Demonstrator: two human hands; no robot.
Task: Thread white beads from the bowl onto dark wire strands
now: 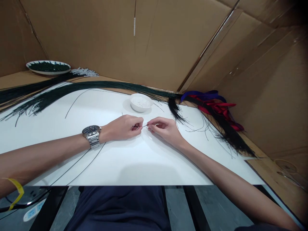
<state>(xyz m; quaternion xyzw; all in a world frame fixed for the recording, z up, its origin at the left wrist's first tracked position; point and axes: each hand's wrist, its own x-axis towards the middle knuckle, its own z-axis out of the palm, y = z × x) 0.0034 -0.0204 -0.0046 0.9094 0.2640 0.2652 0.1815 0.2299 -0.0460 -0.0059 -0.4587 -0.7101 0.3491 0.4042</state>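
Near the middle of the white table point(154, 163), my left hand point(127, 126) is closed in a pinch on a thin dark cord point(144, 125), a silver watch point(92, 134) on its wrist. Thumb and fingertips of my right hand point(166, 130) pinch the same cord, a small gap apart from the left. Two long dark strands trail from under the left wrist toward the table's front edge. Just behind the hands stands a small white bowl point(141, 103) with small pale pieces in it. Whether a bead sits in my fingertips is too small to tell.
A long dark green cord bundle point(103, 84) crosses the back. At the back left is a plate of green pieces point(48, 67) beside white-beaded ends point(85, 72). Black cords point(223, 131) with red and blue ribbons point(216, 107) lie at the right. Cardboard walls surround the table.
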